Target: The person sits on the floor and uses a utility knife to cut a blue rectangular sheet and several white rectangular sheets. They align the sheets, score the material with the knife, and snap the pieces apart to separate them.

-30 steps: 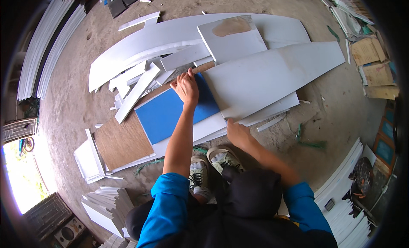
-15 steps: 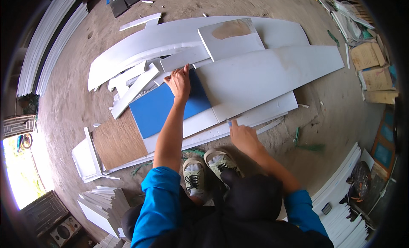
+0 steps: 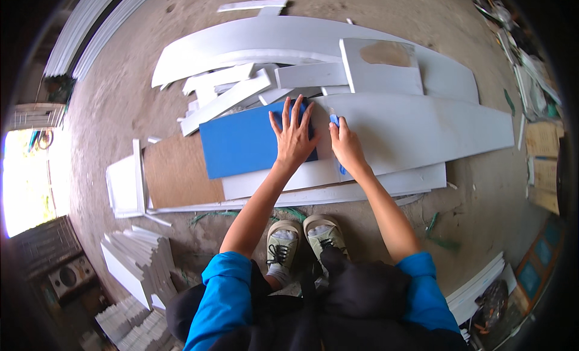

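My right hand [image 3: 345,147] has come up gripping a blue cutter [image 3: 335,123] beside my left hand [image 3: 294,137], fingers spread flat, pinning the blue panel [image 3: 241,143] for cutting.

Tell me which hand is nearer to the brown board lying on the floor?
Left. The left hand presses flat on the blue panel, which lies beside the brown board. The right hand is farther away, over the white panel.
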`<state>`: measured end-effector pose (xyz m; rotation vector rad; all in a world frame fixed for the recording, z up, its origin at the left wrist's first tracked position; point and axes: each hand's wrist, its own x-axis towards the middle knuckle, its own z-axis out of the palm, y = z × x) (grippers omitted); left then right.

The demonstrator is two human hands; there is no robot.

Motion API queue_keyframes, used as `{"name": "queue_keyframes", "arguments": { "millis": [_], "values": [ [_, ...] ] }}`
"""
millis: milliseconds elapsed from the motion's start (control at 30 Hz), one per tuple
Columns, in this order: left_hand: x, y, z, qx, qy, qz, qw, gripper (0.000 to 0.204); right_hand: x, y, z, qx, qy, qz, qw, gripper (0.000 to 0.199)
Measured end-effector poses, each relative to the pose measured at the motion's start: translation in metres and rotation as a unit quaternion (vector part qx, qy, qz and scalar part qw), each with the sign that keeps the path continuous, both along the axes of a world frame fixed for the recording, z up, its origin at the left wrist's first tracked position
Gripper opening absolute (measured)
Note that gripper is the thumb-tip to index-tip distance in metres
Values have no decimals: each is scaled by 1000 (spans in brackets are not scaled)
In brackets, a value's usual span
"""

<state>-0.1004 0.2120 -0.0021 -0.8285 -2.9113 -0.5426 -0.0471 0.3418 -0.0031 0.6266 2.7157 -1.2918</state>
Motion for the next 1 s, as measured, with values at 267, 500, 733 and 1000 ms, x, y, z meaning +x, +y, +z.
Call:
{"name": "queue_keyframes", "arguments": {
  "millis": [267,500,733,1000],
  "values": [
    [9,-127,0,-28,32,116,992,62,-27,-113,0,-54,73,186,978,22],
    [41,-218,-4,-29,13,214,976,60,-37,-195,-9,5,147,252,956,21],
    [18,-193,-12,117,53,282,951,41,-35,-154,5,-34,72,183,980,23],
    [-39,-28,5,140,23,-58,988,54,0,6,19,-21,24,-40,999,30]
  ]
}}
